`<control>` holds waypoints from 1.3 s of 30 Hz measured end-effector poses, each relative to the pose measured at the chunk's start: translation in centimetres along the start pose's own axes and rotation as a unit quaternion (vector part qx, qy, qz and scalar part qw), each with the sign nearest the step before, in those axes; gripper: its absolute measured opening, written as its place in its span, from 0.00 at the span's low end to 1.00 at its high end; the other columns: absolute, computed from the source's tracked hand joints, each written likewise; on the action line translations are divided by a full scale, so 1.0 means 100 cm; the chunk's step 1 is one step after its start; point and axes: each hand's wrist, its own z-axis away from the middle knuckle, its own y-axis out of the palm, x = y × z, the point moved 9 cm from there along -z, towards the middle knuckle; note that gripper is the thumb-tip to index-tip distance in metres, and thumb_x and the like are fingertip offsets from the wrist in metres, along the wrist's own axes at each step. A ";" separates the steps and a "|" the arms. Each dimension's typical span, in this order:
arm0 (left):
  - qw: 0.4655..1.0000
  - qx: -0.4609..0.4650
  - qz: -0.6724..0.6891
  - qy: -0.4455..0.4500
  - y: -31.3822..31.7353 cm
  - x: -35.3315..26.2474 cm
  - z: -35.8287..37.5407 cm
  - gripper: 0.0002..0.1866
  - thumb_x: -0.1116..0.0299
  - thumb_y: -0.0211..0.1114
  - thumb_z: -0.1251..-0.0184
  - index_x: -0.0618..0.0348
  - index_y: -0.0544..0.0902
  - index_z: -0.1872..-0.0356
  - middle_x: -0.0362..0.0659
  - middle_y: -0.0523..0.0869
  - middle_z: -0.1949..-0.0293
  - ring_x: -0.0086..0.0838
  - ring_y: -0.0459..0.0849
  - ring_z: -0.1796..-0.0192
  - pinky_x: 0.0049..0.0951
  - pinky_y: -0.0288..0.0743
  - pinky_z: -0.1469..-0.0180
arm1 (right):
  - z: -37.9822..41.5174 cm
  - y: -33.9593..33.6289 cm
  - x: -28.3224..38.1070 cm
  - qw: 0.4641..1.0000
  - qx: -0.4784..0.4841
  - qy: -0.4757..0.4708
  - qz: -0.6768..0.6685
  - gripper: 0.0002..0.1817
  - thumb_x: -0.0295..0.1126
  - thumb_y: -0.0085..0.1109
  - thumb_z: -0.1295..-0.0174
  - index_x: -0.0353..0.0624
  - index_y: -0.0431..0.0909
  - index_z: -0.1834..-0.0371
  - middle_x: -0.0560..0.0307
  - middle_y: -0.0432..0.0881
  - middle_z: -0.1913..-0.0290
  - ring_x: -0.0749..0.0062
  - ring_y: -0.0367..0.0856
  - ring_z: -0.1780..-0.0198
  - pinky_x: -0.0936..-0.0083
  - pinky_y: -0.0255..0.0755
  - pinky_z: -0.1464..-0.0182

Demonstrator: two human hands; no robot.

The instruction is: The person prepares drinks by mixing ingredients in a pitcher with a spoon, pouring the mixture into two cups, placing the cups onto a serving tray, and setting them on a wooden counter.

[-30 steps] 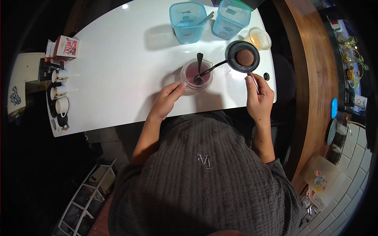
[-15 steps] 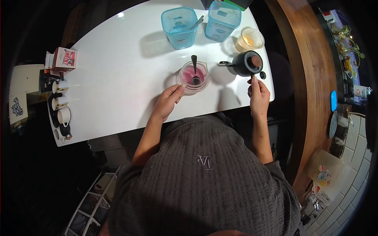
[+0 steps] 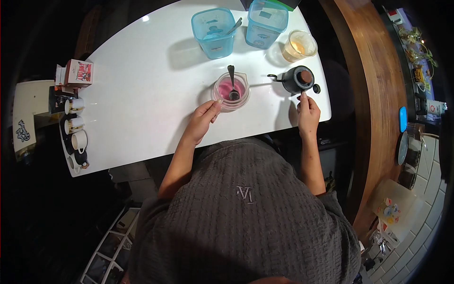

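My left hand (image 3: 202, 121) pinches the near left side of a clear cup (image 3: 245, 102) with a pouring lip. Pink contents (image 3: 224, 90) lie in it, and a dark metal spoon (image 3: 231, 75) leans inside with its handle toward the far side. My right hand (image 3: 309, 113) is closed around the handle of a black gooseneck kettle (image 3: 292, 80), which has a round brown knob on its lid. The kettle's thin spout (image 3: 273, 77) points left toward the cup. It is level, close over the right end of the white table (image 3: 156, 104).
Two blue translucent containers (image 3: 213, 46) (image 3: 268, 24) stand at the back, the left one with a spoon. A tub with yellowish contents (image 3: 301, 46) is behind the kettle, and a small black round piece (image 3: 316, 88) lies beside it. Several cups (image 3: 79, 140) and a box (image 3: 80, 72) line the left edge.
The kettle has come down and slightly left, its shadow now nearer to it, with my right hand still on its handle. My left hand stays at the cup.
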 end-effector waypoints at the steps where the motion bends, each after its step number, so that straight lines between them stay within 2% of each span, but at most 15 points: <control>1: 1.000 0.003 0.001 0.001 0.000 0.001 -0.001 0.12 0.60 0.51 0.24 0.54 0.74 0.67 0.31 0.67 0.73 0.16 0.63 0.70 0.18 0.59 0.64 | -0.002 0.000 -0.003 1.000 0.000 0.000 -0.001 0.20 0.42 0.51 0.30 0.33 0.77 0.68 0.70 0.65 0.81 0.88 0.59 0.79 0.85 0.51 0.76; 6: 1.000 0.005 -0.008 0.003 -0.002 0.004 -0.001 0.13 0.60 0.51 0.24 0.55 0.74 0.68 0.31 0.67 0.73 0.16 0.63 0.70 0.18 0.59 0.64 | -0.005 -0.002 -0.006 1.000 0.002 0.008 0.018 0.23 0.44 0.53 0.31 0.28 0.79 0.62 0.66 0.72 0.77 0.86 0.65 0.75 0.84 0.59 0.72; 13: 1.000 -0.001 -0.001 -0.002 0.000 0.004 -0.002 0.13 0.60 0.51 0.24 0.55 0.74 0.68 0.31 0.67 0.73 0.16 0.63 0.70 0.18 0.59 0.64 | -0.007 0.000 0.002 0.999 0.029 0.022 0.001 0.24 0.45 0.54 0.32 0.27 0.79 0.62 0.62 0.74 0.78 0.82 0.68 0.75 0.82 0.62 0.71; 15: 1.000 -0.004 0.000 -0.002 0.000 0.004 -0.001 0.13 0.60 0.51 0.24 0.55 0.74 0.68 0.31 0.67 0.73 0.16 0.63 0.70 0.18 0.59 0.64 | -0.003 -0.008 0.024 0.985 0.018 -0.002 0.169 0.22 0.45 0.56 0.34 0.30 0.79 0.57 0.54 0.77 0.74 0.71 0.74 0.70 0.75 0.66 0.65; 16: 1.000 -0.009 -0.013 0.001 -0.001 0.003 0.000 0.13 0.60 0.51 0.24 0.55 0.74 0.68 0.31 0.67 0.73 0.16 0.63 0.70 0.18 0.59 0.64 | 0.003 -0.008 0.034 0.985 0.019 -0.003 0.170 0.22 0.45 0.56 0.34 0.30 0.79 0.57 0.54 0.77 0.74 0.71 0.74 0.70 0.75 0.66 0.65; 17: 1.000 -0.014 -0.026 0.005 -0.002 0.002 0.001 0.13 0.60 0.51 0.24 0.55 0.74 0.69 0.31 0.67 0.73 0.16 0.63 0.70 0.18 0.58 0.65 | 0.019 -0.019 0.083 0.918 -0.123 -0.179 0.332 0.21 0.44 0.58 0.36 0.33 0.78 0.53 0.55 0.77 0.70 0.71 0.74 0.65 0.74 0.66 0.63; 18: 1.000 -0.017 -0.025 0.006 -0.002 -0.001 0.002 0.13 0.60 0.51 0.24 0.55 0.74 0.69 0.31 0.67 0.73 0.16 0.63 0.70 0.18 0.58 0.65 | 0.048 -0.011 0.126 0.776 -0.255 -0.342 0.466 0.22 0.43 0.61 0.38 0.36 0.77 0.50 0.56 0.76 0.65 0.70 0.73 0.59 0.73 0.67 0.61; 20: 0.999 -0.017 -0.047 0.008 0.000 -0.005 0.007 0.13 0.60 0.52 0.25 0.55 0.76 0.69 0.30 0.67 0.74 0.15 0.62 0.70 0.17 0.58 0.65 | 0.053 0.009 0.143 0.853 -0.131 -0.408 0.298 0.25 0.35 0.67 0.45 0.39 0.74 0.45 0.53 0.78 0.57 0.64 0.73 0.53 0.70 0.67 0.55; 21: 0.999 -0.018 -0.047 0.005 0.000 -0.006 0.011 0.13 0.60 0.52 0.25 0.55 0.76 0.69 0.30 0.67 0.74 0.15 0.62 0.70 0.17 0.58 0.65 | 0.048 0.030 0.142 0.908 -0.032 -0.371 0.191 0.25 0.29 0.70 0.49 0.39 0.76 0.46 0.53 0.78 0.60 0.64 0.75 0.56 0.70 0.66 0.51; 23: 0.997 -0.010 -0.072 0.025 0.005 -0.014 0.013 0.14 0.59 0.53 0.25 0.56 0.77 0.68 0.29 0.68 0.73 0.14 0.61 0.70 0.17 0.57 0.65 | 0.051 0.074 0.148 0.893 0.062 -0.412 0.172 0.24 0.33 0.70 0.49 0.41 0.77 0.47 0.56 0.78 0.65 0.64 0.75 0.61 0.68 0.65 0.57; 26: 0.996 -0.013 -0.072 0.050 0.010 -0.027 0.021 0.14 0.62 0.55 0.26 0.62 0.79 0.67 0.28 0.70 0.72 0.13 0.65 0.66 0.16 0.60 0.61 | 0.041 0.123 0.135 0.920 0.181 -0.313 0.151 0.20 0.40 0.69 0.47 0.49 0.82 0.51 0.60 0.76 0.69 0.67 0.72 0.61 0.69 0.59 0.55; 32: 0.996 -0.035 -0.064 0.054 0.008 -0.029 0.034 0.14 0.62 0.56 0.26 0.63 0.79 0.66 0.28 0.71 0.72 0.12 0.65 0.66 0.16 0.61 0.62 | 0.050 0.147 0.132 0.904 0.221 -0.317 0.181 0.15 0.40 0.69 0.47 0.52 0.86 0.56 0.63 0.74 0.71 0.69 0.69 0.61 0.70 0.55 0.55; 35: 0.995 -0.045 -0.056 0.067 0.006 -0.034 0.037 0.13 0.62 0.56 0.26 0.63 0.79 0.66 0.28 0.70 0.72 0.12 0.65 0.67 0.15 0.61 0.63 | 0.063 0.146 0.153 0.884 0.203 -0.391 0.157 0.11 0.38 0.69 0.47 0.49 0.86 0.62 0.64 0.74 0.71 0.68 0.69 0.61 0.69 0.54 0.56; 37: 0.995 -0.051 -0.058 0.067 0.003 -0.034 0.040 0.13 0.63 0.56 0.26 0.63 0.80 0.65 0.27 0.70 0.72 0.12 0.65 0.67 0.15 0.60 0.64 | 0.080 0.147 0.171 0.829 0.186 -0.487 0.203 0.07 0.31 0.68 0.47 0.44 0.83 0.67 0.64 0.76 0.73 0.69 0.70 0.66 0.72 0.57 0.60; 39: 0.994 -0.056 -0.061 0.067 0.001 -0.034 0.042 0.13 0.63 0.56 0.26 0.63 0.80 0.64 0.27 0.70 0.72 0.11 0.64 0.67 0.15 0.60 0.64 | 0.085 0.153 0.169 0.814 0.194 -0.498 0.227 0.07 0.31 0.67 0.48 0.45 0.82 0.68 0.64 0.76 0.72 0.67 0.70 0.64 0.69 0.56 0.59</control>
